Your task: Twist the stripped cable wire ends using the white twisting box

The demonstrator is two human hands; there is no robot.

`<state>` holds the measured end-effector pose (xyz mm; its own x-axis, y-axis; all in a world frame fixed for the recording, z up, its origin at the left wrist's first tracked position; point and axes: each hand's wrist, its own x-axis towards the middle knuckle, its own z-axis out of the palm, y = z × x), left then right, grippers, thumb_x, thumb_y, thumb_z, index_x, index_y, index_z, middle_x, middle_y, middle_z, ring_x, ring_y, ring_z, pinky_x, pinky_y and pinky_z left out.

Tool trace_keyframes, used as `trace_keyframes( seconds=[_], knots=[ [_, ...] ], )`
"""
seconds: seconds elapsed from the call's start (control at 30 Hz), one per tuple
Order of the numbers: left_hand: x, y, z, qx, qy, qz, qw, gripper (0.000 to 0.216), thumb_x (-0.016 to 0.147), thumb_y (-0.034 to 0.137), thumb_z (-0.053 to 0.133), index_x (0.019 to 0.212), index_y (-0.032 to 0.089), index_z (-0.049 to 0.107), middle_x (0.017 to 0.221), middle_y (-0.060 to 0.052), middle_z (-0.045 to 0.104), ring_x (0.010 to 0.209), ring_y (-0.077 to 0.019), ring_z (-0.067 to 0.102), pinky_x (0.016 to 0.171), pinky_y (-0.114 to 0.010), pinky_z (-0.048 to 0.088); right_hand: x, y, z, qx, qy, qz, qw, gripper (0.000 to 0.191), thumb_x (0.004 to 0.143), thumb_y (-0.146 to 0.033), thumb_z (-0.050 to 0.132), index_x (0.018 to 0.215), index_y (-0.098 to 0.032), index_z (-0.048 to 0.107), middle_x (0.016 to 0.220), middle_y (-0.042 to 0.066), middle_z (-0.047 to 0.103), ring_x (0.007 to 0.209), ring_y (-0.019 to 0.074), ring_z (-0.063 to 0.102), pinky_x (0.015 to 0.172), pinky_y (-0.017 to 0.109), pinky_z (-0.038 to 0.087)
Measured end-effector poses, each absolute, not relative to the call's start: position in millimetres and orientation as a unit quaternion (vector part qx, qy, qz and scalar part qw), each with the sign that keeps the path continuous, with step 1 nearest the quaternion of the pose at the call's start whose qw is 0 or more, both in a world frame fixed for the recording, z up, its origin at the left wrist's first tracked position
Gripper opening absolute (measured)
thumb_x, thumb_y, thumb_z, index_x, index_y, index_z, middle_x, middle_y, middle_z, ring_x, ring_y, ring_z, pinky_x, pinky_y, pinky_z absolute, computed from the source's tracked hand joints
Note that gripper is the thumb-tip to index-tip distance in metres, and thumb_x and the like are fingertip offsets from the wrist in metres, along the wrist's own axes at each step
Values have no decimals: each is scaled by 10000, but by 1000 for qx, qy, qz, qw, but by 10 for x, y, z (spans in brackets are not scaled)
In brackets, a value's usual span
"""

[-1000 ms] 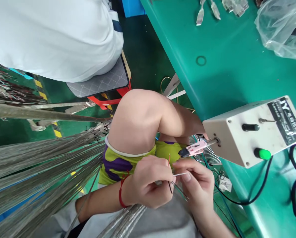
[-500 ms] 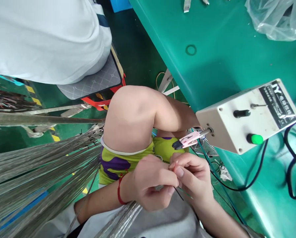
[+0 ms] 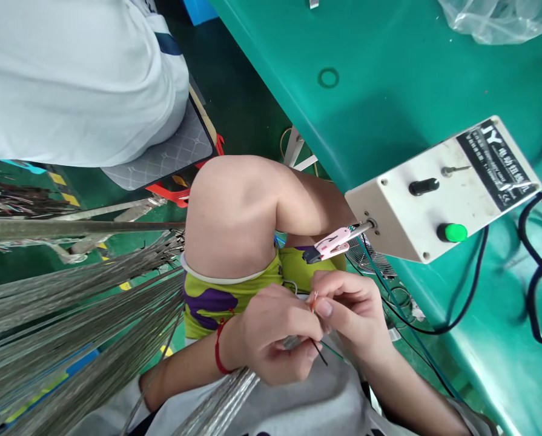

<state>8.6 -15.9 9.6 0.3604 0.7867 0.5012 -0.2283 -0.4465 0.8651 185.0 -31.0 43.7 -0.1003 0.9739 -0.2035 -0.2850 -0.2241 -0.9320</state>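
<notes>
My left hand (image 3: 280,339), with a red string bracelet at the wrist, is closed on a thin silvery cable. The cable's end is mostly hidden by the fingers. A black wire (image 3: 318,353) and a green wire (image 3: 332,349) stick out below the fingertips. Against it, my right hand (image 3: 355,315) pinches a reddish-orange wire (image 3: 314,301) between thumb and forefinger. Just above both hands is a pink clip (image 3: 332,243) with dark jaws, mounted on the shaft of a cream machine box (image 3: 443,194) that has a black knob and a green button.
The machine sits at the edge of a green table (image 3: 271,54). A clear plastic bag (image 3: 498,18) and black cables (image 3: 538,260) lie on it. Long bundles of silvery cables (image 3: 93,321) hang at my left. Beyond my knee, a person in white (image 3: 80,79) sits on a cushioned stool (image 3: 166,154).
The view has shifted slightly, so the table and machine appear further up and left. Both hands keep their pinch; the tip of the reddish-orange wire shows more clearly between them.
</notes>
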Motion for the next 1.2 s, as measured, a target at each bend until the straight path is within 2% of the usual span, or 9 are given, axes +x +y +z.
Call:
trace_keyframes(
  seconds=[0.1,0.23,0.37,0.47,0.73,0.93,0.97,1.1,1.2],
  knots=[
    [94,-162,109,661,221,540,471,190,1056,182,708,1175,290,609,692,68,732,438,-115,615,503,-259,458,1892,-332,414,-477,-435,574,504,230,1109,-375,895,921,-243,888,639,-13,725,544,149,587,512,271,478],
    [93,-156,119,660,249,561,434,180,1062,195,746,1170,283,633,665,73,698,455,-118,594,530,-261,483,1901,-364,390,-462,-552,462,518,47,1093,-255,846,1069,-268,885,717,0,768,590,173,622,559,312,506],
    [79,-147,107,666,265,560,415,162,1066,187,711,1173,281,632,679,62,712,459,-134,588,541,-271,510,1850,-373,341,-394,-632,376,551,242,1083,-289,860,1325,-277,865,745,7,819,517,196,626,516,361,514],
    [61,-144,101,663,264,561,421,202,1045,160,703,1187,285,631,690,62,733,454,-138,596,551,-274,532,1835,-353,322,-371,-652,346,563,301,1111,-277,860,1413,-284,854,785,18,871,500,205,651,500,373,524],
    [35,-192,85,644,302,584,390,207,1091,227,755,1271,281,667,762,29,778,495,-155,655,572,-291,618,1856,-263,409,-378,-626,400,553,253,1113,-238,859,1357,-278,912,814,32,897,520,196,637,497,358,511],
    [33,-178,49,628,321,589,393,171,1150,210,731,1297,279,679,780,29,752,503,-138,584,558,-277,581,1842,-260,411,-447,-549,455,541,120,1124,-295,867,1221,-288,936,768,13,820,594,184,667,563,320,542],
    [27,-163,49,627,322,591,392,154,1150,200,725,1279,269,679,781,30,746,503,-126,571,561,-265,573,1837,-262,392,-476,-510,466,544,138,1157,-357,823,1181,-279,935,765,20,799,614,193,672,581,327,551],
    [11,-108,51,614,347,590,393,135,1137,157,715,1231,246,677,803,27,739,513,-83,537,535,-195,505,1809,-206,307,-556,-372,487,561,512,1223,-586,654,903,-249,869,762,58,733,686,244,676,642,377,576],
    [23,-84,41,597,370,596,390,175,1109,132,747,1231,243,688,823,22,750,500,-69,496,507,-181,469,1809,-99,285,-570,-350,503,547,467,1189,-620,715,941,-251,858,902,74,781,743,242,664,666,370,573]
  ],
)
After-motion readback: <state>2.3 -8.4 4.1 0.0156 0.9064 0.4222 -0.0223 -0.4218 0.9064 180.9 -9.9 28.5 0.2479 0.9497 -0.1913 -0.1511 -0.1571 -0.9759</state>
